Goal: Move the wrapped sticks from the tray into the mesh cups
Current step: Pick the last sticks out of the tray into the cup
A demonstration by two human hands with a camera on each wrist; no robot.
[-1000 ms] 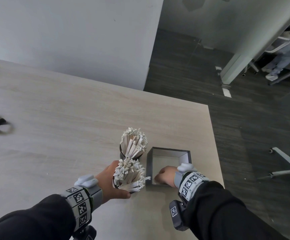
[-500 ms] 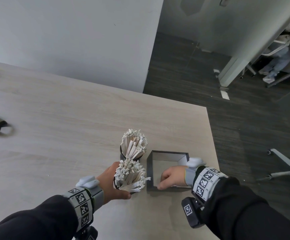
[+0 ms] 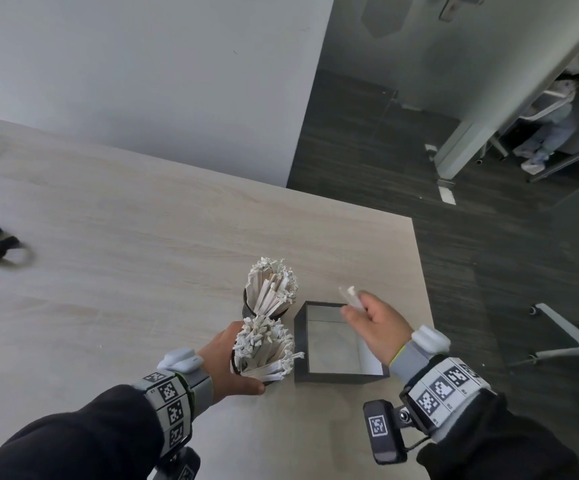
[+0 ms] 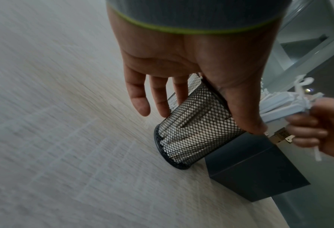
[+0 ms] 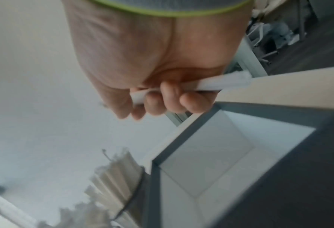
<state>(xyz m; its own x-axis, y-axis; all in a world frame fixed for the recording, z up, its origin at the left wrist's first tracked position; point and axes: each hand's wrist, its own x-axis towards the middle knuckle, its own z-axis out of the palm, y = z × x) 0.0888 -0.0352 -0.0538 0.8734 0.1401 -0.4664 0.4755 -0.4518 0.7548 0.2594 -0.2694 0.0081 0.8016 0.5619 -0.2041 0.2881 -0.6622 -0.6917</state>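
The stick [image 3: 353,300] in your right hand [image 3: 378,329] sits above the far rim of the tray [image 3: 300,344]; your fingers curl round its middle so both ends jut out, which leaves a free end to aim at a cup. It is thin and straight, in white paper with a frayed, twisted tip. The tray is a dark, square, straight-walled box with a pale smooth floor, and no stick shows in it, so this looks like the last one. Your left hand [image 3: 227,362] steadies the near cup [image 4: 193,128], thumb pressed on its rim side and fingers spread behind the wall, probably so the crammed bundle won't tip it. That cup is black wire mesh, round, open-weave. The far cup [image 3: 250,308] just behind it is equally stuffed. All stand on a pale wood-grain table [image 3: 125,237].
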